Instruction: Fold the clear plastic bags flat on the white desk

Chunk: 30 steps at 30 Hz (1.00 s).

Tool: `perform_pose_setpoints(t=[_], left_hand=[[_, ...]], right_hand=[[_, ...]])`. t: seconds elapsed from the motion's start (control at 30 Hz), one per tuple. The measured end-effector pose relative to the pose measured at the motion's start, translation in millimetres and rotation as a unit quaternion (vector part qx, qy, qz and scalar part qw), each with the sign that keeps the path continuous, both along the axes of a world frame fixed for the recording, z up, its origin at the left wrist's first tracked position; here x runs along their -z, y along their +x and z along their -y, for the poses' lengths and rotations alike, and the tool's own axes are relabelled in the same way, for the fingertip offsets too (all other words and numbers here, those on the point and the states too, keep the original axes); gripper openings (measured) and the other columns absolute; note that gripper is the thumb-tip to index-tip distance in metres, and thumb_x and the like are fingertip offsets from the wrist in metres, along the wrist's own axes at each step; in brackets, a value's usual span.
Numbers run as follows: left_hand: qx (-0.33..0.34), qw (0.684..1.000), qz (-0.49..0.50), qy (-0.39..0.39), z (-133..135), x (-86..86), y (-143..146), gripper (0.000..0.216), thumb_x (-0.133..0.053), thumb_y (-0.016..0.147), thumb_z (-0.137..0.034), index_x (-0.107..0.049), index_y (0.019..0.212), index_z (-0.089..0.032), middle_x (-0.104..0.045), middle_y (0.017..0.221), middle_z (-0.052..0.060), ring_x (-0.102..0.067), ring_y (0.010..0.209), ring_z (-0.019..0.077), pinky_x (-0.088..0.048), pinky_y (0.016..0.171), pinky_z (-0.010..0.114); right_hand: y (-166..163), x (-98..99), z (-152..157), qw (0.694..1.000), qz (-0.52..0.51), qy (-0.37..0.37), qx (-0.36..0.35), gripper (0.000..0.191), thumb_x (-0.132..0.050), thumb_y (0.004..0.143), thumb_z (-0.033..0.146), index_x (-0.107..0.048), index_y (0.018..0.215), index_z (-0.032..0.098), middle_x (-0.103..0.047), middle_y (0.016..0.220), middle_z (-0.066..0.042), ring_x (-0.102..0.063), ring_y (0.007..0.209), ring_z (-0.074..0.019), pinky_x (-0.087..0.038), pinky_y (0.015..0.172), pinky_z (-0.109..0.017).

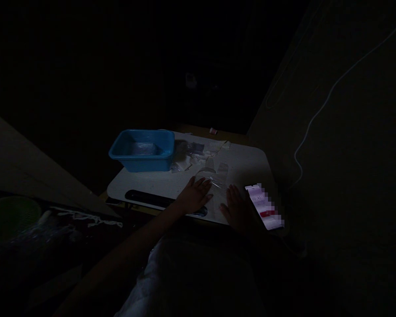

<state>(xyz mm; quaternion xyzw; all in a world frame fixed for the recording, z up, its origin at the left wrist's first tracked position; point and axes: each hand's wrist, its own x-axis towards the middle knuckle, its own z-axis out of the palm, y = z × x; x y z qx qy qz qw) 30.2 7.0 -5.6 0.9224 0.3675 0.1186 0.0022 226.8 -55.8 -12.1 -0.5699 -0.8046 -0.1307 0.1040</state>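
Note:
A clear plastic bag (218, 175) lies on the white table (247, 165). My left hand (194, 196) rests flat at the bag's near left side, fingers stretched out. Beside the bag's near right part, my right hand (233, 208) lies with its fingers extended; it is in deep shadow. Neither hand grips anything that I can see. To the right of my right hand is a phone (264, 207) with its screen lit. Crumpled clear plastic pieces (191, 154) are spread beyond my left hand.
A blue plastic basin (147, 164) stands on the table's left part, holding a clear plastic packet (142, 149). A dark slot (148, 198) runs along the near edge. A white cable (328, 94) hangs at right. A green round item (13, 218) sits at lower left.

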Motion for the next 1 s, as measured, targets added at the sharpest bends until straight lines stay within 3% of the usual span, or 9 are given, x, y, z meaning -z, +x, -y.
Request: perform_pose_setpoints(t=[0.17,0.27,0.4,0.57,0.8,1.0], left_hand=[[0.004,1.000,0.002,0.010,-1,3.1,0,0.048,-0.024,0.091,-0.041,-0.039,0.129,-0.015,-0.037,0.137,0.008,-0.027,0.129,0.0211,-0.015,0.106,0.040],[0.002,1.000,0.001,0.008,-2,4.6,1,0.049,-0.023,0.091,-0.041,-0.038,0.129,-0.014,-0.038,0.137,0.009,-0.027,0.128,0.0220,-0.018,0.105,0.040],[-0.003,1.000,-0.005,0.000,-1,3.9,3,0.048,-0.025,0.091,-0.040,-0.041,0.127,-0.011,-0.042,0.133,0.012,-0.029,0.127,0.0238,-0.021,0.104,0.042],[0.001,1.000,0.005,-0.007,1,1.0,3,0.047,-0.026,0.091,-0.041,-0.046,0.122,-0.011,-0.044,0.132,0.012,-0.031,0.126,0.0242,-0.020,0.104,0.042],[0.000,1.000,0.027,-0.002,4,-1.5,3,0.046,-0.024,0.091,-0.041,-0.045,0.122,-0.014,-0.047,0.129,0.010,-0.032,0.125,0.0225,-0.017,0.105,0.042],[-0.013,0.999,0.032,-0.013,5,-3.3,4,0.047,-0.022,0.091,-0.042,-0.043,0.123,-0.015,-0.044,0.131,0.011,-0.032,0.124,0.0247,-0.019,0.103,0.044]], right_hand=[[-2,-17.2,-17,0.999,-0.036,-0.014,-0.021,0.041,-0.030,0.089,0.031,-0.051,0.118,0.011,-0.047,0.128,-0.015,-0.037,0.123,-0.0258,-0.020,0.102,-0.051],[-11,-27.1,-43,0.988,-0.092,-0.071,-0.104,0.038,-0.027,0.089,0.022,-0.053,0.117,0.019,-0.056,0.121,-0.007,-0.048,0.115,-0.0161,-0.027,0.102,-0.040],[-26,-26.7,-81,0.969,-0.138,-0.117,-0.166,0.036,-0.034,0.084,0.015,-0.058,0.109,0.021,-0.061,0.114,-0.004,-0.054,0.107,-0.0135,-0.036,0.096,-0.033],[-45,-19.9,-114,0.959,-0.168,-0.133,-0.184,0.045,-0.036,0.072,0.004,-0.061,0.106,0.017,-0.062,0.112,-0.005,-0.056,0.104,-0.0135,-0.041,0.093,-0.029],[-62,-19.1,-134,0.966,-0.124,-0.129,-0.188,0.051,-0.036,0.068,0.001,-0.060,0.109,0.016,-0.060,0.116,-0.005,-0.055,0.106,-0.0118,-0.040,0.094,-0.024],[-64,-18.5,-143,0.974,-0.071,-0.115,-0.184,0.048,-0.036,0.070,0.003,-0.059,0.110,0.017,-0.056,0.121,-0.005,-0.049,0.114,-0.0130,-0.034,0.098,-0.033]])
